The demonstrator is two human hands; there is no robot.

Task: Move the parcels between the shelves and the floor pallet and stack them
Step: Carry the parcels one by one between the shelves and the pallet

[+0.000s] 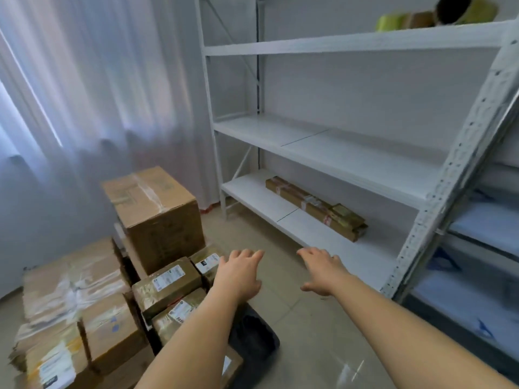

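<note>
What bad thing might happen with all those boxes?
The big box sits high on the stack of parcels, so a knock might topple it. The long flat parcel on the bottom shelf means bending low. Both the left hand and right hand are empty, reaching forward.

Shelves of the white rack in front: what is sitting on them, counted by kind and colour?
On the white rack:
Long brown parcel, bottom shelf: 1 (its right end is blurred and may be a separate piece)
Yellow-green rolls, top shelf: 2
Brown roll, top shelf, between them: 1
Total: 4
</note>
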